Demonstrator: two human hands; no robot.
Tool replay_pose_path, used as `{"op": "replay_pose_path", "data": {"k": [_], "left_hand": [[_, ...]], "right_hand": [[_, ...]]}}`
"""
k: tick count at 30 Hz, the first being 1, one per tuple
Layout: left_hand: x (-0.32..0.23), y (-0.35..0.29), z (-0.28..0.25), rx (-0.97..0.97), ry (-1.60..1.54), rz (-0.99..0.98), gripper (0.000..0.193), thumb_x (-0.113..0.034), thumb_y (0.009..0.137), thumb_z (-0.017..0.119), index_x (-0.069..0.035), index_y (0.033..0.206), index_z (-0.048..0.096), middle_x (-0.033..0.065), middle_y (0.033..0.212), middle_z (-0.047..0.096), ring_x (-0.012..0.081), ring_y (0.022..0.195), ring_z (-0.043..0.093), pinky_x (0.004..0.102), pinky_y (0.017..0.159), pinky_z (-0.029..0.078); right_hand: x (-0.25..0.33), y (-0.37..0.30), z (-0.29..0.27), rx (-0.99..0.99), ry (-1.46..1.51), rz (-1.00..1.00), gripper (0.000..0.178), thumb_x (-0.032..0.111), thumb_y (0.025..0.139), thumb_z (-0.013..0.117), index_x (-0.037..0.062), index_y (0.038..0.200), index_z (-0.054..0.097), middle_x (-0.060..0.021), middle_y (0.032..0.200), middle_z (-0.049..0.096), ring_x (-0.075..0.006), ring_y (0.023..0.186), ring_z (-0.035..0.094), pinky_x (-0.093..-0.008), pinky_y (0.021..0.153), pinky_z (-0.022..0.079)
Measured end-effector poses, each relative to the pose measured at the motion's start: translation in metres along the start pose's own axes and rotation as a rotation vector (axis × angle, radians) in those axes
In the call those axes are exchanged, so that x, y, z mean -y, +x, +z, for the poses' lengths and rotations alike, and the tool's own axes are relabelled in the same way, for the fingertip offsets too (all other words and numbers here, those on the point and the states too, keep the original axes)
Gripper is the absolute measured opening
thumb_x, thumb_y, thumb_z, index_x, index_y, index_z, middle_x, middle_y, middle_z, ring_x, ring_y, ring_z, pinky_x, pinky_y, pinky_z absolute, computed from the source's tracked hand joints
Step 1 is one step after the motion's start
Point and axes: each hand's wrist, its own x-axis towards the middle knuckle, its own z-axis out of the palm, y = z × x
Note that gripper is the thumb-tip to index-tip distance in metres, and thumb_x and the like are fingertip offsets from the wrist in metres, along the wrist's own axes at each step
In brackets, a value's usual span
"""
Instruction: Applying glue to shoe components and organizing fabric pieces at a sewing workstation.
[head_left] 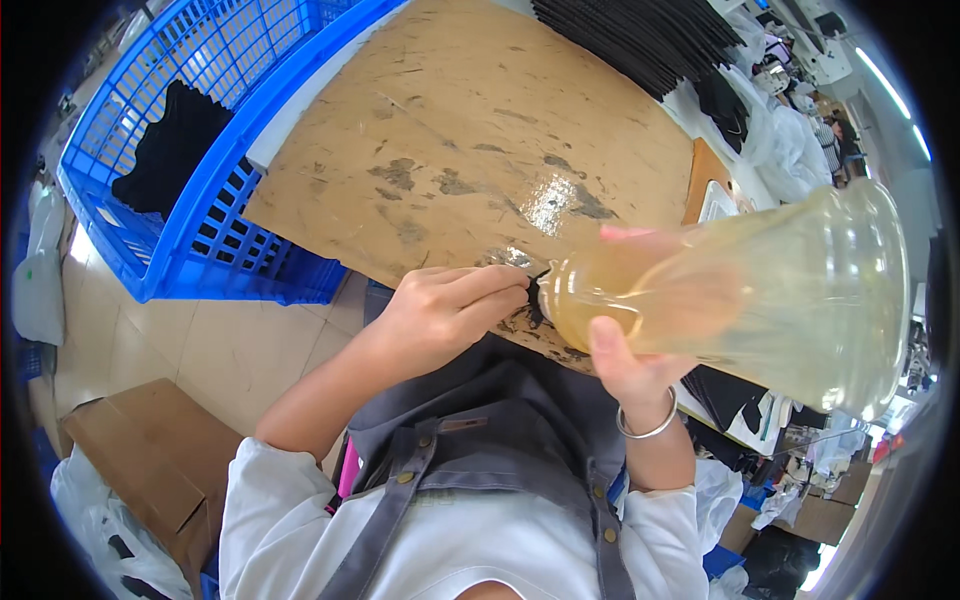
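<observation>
A large translucent, yellowish plastic vessel shaped like a jar or vase (800, 300) lies tilted on its side at the right, its narrow end toward the left and its wide end toward the right. My right hand (640, 370) is wrapped round its narrower part, the fingers partly seen through the plastic. Beside the narrow end, my left hand (450, 305) is closed, thumb and fingertips pinching a small piece of black cloth (537, 297). That cloth is at the vessel's mouth; whether any of it sits inside, I cannot tell.
A worn brown tabletop (440, 130) stretches ahead. At its far right lies a stack of folded black fabric (650, 40). To the left stands a blue plastic basket (190, 250) holding black cloth (175, 150). A cardboard box (150, 460) rests on the floor at lower left.
</observation>
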Motion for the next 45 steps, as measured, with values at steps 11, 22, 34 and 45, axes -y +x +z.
{"op": "replay_pose_path", "data": {"k": [11, 22, 34, 45], "left_hand": [[0.000, 0.002, 0.000, 0.028, 0.067, 0.025, 0.022, -0.005, 0.067, 0.063, -0.001, 0.089, 0.063, 0.0065, 0.098, 0.062, 0.0178, 0.076, 0.066, 0.0280, 0.060, 0.054], [-0.009, 0.010, -0.001, 0.007, 0.067, -0.034, 0.018, -0.006, 0.071, 0.074, -0.007, 0.087, 0.065, 0.0036, 0.091, 0.064, 0.0167, 0.068, 0.065, 0.0265, 0.053, 0.051], [-0.011, 0.017, 0.002, -0.104, -0.037, -0.097, 0.021, -0.004, 0.070, 0.073, -0.006, 0.089, 0.065, 0.0046, 0.088, 0.062, 0.0180, 0.064, 0.063, 0.0274, 0.051, 0.049], [-0.010, 0.018, 0.005, 0.017, 0.254, 0.193, 0.025, 0.000, 0.065, 0.067, 0.005, 0.089, 0.065, 0.0086, 0.083, 0.054, 0.0165, 0.064, 0.061, 0.0266, 0.052, 0.051]], "right_hand": [[-0.010, -0.015, -0.001, -0.023, 0.065, 0.042, 0.074, 0.014, 0.074, 0.073, -0.0025, 0.132, 0.030, -0.0213, 0.111, 0.056, -0.0317, 0.103, 0.058, -0.0412, 0.089, 0.047], [-0.015, -0.024, -0.013, -0.014, 0.008, 0.061, 0.066, 0.019, 0.072, 0.074, -0.0001, 0.125, 0.041, -0.0144, 0.119, 0.052, -0.0252, 0.108, 0.052, -0.0361, 0.089, 0.045], [-0.009, -0.006, -0.001, -0.271, 0.130, 0.176, 0.087, 0.049, 0.078, 0.065, 0.0034, 0.138, 0.021, -0.0196, 0.110, 0.050, -0.0317, 0.098, 0.059, -0.0383, 0.083, 0.049], [-0.015, -0.008, 0.004, -0.251, 0.300, 0.162, 0.077, 0.027, 0.075, 0.074, -0.0003, 0.131, 0.029, -0.0202, 0.116, 0.051, -0.0264, 0.105, 0.053, -0.0365, 0.087, 0.047]]}}
